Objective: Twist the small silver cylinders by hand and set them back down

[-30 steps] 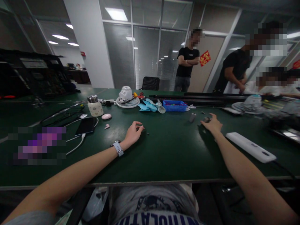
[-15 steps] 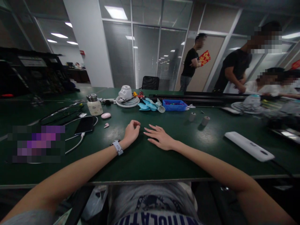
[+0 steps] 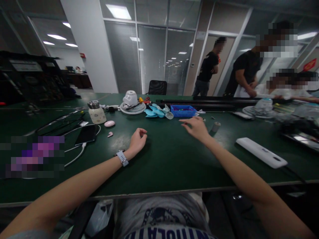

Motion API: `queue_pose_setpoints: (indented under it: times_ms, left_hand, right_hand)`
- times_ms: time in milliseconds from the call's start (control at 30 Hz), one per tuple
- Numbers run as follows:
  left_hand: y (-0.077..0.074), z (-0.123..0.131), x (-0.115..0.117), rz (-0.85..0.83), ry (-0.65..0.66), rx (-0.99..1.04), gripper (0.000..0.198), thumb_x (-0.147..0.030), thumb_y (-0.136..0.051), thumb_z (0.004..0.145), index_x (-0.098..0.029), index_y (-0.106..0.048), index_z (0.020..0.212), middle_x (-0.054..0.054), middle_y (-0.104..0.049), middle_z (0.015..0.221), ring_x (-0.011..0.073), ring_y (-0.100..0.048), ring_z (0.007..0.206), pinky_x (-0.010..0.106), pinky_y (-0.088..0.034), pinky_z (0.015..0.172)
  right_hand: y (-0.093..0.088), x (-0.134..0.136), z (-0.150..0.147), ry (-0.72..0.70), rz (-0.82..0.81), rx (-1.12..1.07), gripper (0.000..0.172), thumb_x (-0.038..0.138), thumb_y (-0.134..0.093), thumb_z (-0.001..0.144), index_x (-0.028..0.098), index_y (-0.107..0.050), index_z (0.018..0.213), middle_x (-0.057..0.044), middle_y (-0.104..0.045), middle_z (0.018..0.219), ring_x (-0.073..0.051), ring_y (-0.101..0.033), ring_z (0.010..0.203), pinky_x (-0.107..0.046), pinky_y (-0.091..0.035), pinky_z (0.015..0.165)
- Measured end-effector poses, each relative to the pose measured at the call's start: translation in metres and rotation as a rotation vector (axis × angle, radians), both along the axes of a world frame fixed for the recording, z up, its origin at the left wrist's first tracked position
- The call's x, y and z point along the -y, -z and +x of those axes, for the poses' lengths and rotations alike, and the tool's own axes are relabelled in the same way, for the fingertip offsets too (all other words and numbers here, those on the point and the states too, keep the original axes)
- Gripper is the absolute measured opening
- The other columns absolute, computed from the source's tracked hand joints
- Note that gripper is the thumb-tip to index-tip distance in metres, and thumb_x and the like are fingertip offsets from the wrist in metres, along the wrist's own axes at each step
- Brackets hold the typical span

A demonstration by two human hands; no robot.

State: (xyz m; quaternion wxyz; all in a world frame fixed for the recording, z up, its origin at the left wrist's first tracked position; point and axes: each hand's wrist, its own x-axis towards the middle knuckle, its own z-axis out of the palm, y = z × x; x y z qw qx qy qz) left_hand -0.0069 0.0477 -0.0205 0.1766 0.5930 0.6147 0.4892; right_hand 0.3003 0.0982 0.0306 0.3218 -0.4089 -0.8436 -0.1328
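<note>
My left hand [image 3: 138, 140] rests on the green table [image 3: 159, 172] with its fingers curled inward; whether anything lies inside them is hidden. A watch with a pale band [image 3: 123, 158] is on that wrist. My right hand [image 3: 196, 128] hovers over the table below the blue tray [image 3: 183, 111], fingers apart and holding nothing visible. Just right of it stands a small grey cylinder [image 3: 215, 126]; a second one is mostly hidden behind the fingers. Light blue fan blades [image 3: 156, 111] lie left of the tray.
At the left are a cream bottle [image 3: 97, 114], a pink case [image 3: 109, 123], a pink earbud [image 3: 110, 134] and a phone [image 3: 86, 134] on a white cable. A white fan [image 3: 131, 101] sits behind. On the right lies a white power strip [image 3: 261, 152]. Several people are beyond the table.
My right hand has moved right and away from me, toward the small cylinders, and one is now mostly covered. My left hand has stayed nearly in place. The view has shifted slightly.
</note>
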Motion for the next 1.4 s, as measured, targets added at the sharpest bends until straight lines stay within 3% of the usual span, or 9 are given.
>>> queue_pose_setpoints:
  times_ms: [133, 300, 467, 767, 967, 1067, 1133, 1267, 1400]
  left_hand:
    - [0.0, 0.0, 0.0, -0.001, 0.008, 0.004, 0.013, -0.017, -0.053, 0.075, -0.02, -0.055, 0.088, 0.005, -0.064, 0.092, 0.0198, -0.061, 0.086, 0.035, -0.048, 0.079]
    - [0.0, 0.0, 0.0, -0.004, 0.026, 0.003, 0.013, -0.018, -0.054, 0.075, -0.021, -0.055, 0.087, 0.005, -0.065, 0.092, 0.0197, -0.061, 0.085, 0.035, -0.048, 0.077]
    - [0.001, 0.0, 0.0, -0.038, 0.042, -0.035, 0.014, -0.018, -0.053, 0.077, -0.019, -0.054, 0.09, 0.005, -0.065, 0.096, 0.0188, -0.061, 0.088, 0.034, -0.048, 0.081]
    - [0.0, 0.001, 0.001, -0.056, 0.061, -0.064, 0.014, -0.019, -0.053, 0.076, -0.02, -0.054, 0.09, 0.006, -0.065, 0.098, 0.0199, -0.062, 0.09, 0.035, -0.048, 0.082]
    - [0.002, -0.001, 0.0, -0.07, 0.083, -0.068, 0.017, -0.022, -0.053, 0.078, -0.019, -0.054, 0.095, 0.008, -0.064, 0.101, 0.0215, -0.061, 0.094, 0.036, -0.048, 0.083]
    - [0.002, -0.001, 0.0, -0.077, 0.081, -0.066, 0.018, -0.022, -0.054, 0.078, -0.019, -0.055, 0.095, 0.007, -0.064, 0.101, 0.0215, -0.061, 0.094, 0.036, -0.048, 0.081]
    - [0.001, -0.001, 0.001, -0.069, 0.074, -0.067, 0.017, -0.021, -0.054, 0.077, -0.019, -0.055, 0.094, 0.007, -0.064, 0.1, 0.0212, -0.061, 0.092, 0.035, -0.049, 0.081]
    - [-0.001, 0.001, 0.003, -0.064, 0.071, -0.059, 0.016, -0.019, -0.055, 0.076, -0.019, -0.055, 0.093, 0.007, -0.065, 0.099, 0.0208, -0.061, 0.091, 0.035, -0.049, 0.08]
    - [0.001, 0.002, 0.001, -0.056, 0.078, -0.06, 0.015, -0.018, -0.056, 0.076, -0.02, -0.056, 0.091, 0.006, -0.065, 0.097, 0.0203, -0.062, 0.091, 0.035, -0.049, 0.081]
  right_hand:
    - [-0.015, -0.029, 0.093, 0.548, 0.109, -0.113, 0.036, 0.029, -0.051, 0.088, 0.019, -0.067, 0.119, -0.013, -0.072, 0.099, -0.028, -0.064, 0.091, -0.041, -0.039, 0.083]
    - [0.005, -0.043, 0.146, 0.788, 0.052, -0.096, 0.035, 0.028, -0.052, 0.086, 0.02, -0.068, 0.116, -0.012, -0.072, 0.093, -0.027, -0.063, 0.084, -0.037, -0.037, 0.076]
    - [0.017, -0.049, 0.149, 0.8, 0.013, -0.086, 0.033, 0.031, -0.052, 0.087, 0.022, -0.069, 0.113, -0.011, -0.072, 0.093, -0.024, -0.063, 0.081, -0.033, -0.037, 0.072]
    - [0.015, -0.053, 0.151, 0.858, -0.11, -0.161, 0.03, 0.033, -0.054, 0.088, 0.023, -0.071, 0.111, -0.01, -0.072, 0.095, -0.024, -0.062, 0.083, -0.033, -0.038, 0.072]
    - [0.013, -0.051, 0.12, 0.744, 0.115, -0.052, 0.045, 0.043, -0.05, 0.09, 0.016, -0.062, 0.123, -0.016, -0.069, 0.105, -0.029, -0.059, 0.1, -0.042, -0.034, 0.09]
    - [0.019, -0.056, 0.096, 0.63, 0.032, -0.006, 0.046, 0.044, -0.05, 0.09, 0.016, -0.06, 0.125, -0.015, -0.067, 0.114, -0.028, -0.06, 0.102, -0.037, -0.039, 0.086]
    - [0.024, -0.06, 0.085, 0.637, -0.044, 0.008, 0.046, 0.043, -0.05, 0.09, 0.017, -0.058, 0.127, -0.015, -0.064, 0.119, -0.028, -0.06, 0.102, -0.035, -0.042, 0.082]
    - [0.035, -0.066, 0.08, 0.725, -0.164, -0.016, 0.046, 0.04, -0.049, 0.092, 0.019, -0.052, 0.132, -0.016, -0.066, 0.111, -0.029, -0.064, 0.095, -0.036, -0.045, 0.075]
    - [0.038, -0.07, 0.081, 0.683, -0.167, -0.101, 0.042, 0.035, -0.052, 0.09, 0.016, -0.054, 0.128, -0.016, -0.068, 0.105, -0.029, -0.064, 0.093, -0.037, -0.047, 0.077]
